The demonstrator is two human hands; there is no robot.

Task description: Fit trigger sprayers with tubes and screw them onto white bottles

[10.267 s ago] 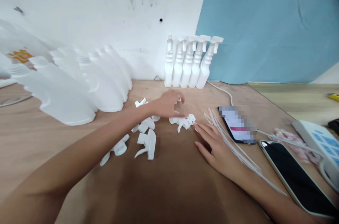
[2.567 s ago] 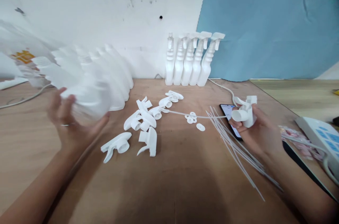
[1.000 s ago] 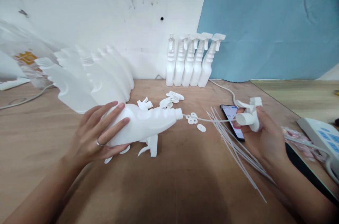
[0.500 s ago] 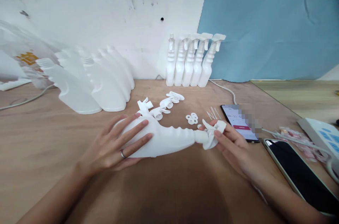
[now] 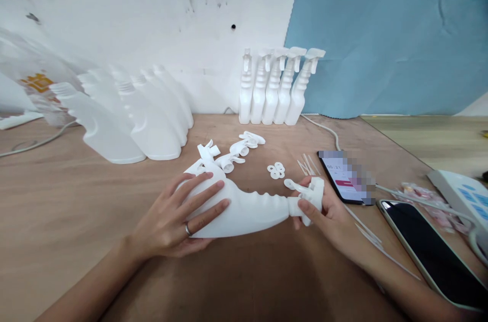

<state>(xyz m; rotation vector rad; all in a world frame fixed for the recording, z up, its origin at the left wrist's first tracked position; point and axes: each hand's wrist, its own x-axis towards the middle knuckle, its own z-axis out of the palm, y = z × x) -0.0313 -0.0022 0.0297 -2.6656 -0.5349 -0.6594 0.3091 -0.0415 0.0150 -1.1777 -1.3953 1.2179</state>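
Observation:
A white plastic spray bottle [image 5: 244,213] lies on its side above the table, its neck pointing right. My left hand [image 5: 179,215] wraps round its wide body, the fingers spread over the top. At the neck, my right hand [image 5: 324,215] grips a white trigger spray head [image 5: 310,197] between thumb and fingers; the head sits against the bottle's mouth, and whether it is screwed tight I cannot tell. Several loose trigger heads [image 5: 229,161] lie just behind the bottle. White ring washers [image 5: 276,170] and thin white tubes [image 5: 308,164] are near my right hand.
Open-necked white bottles [image 5: 152,124] stand grouped at the left. Several bottles with spray heads [image 5: 271,93] line up against the wall. To the right are a lit phone [image 5: 345,177], a dark phone [image 5: 427,251], cables and a white device with blue buttons [image 5: 463,190].
The bottle and both hands have shifted slightly down and to the right. The trigger head has turned in my right hand, and more thin tubes show beside my right forearm.

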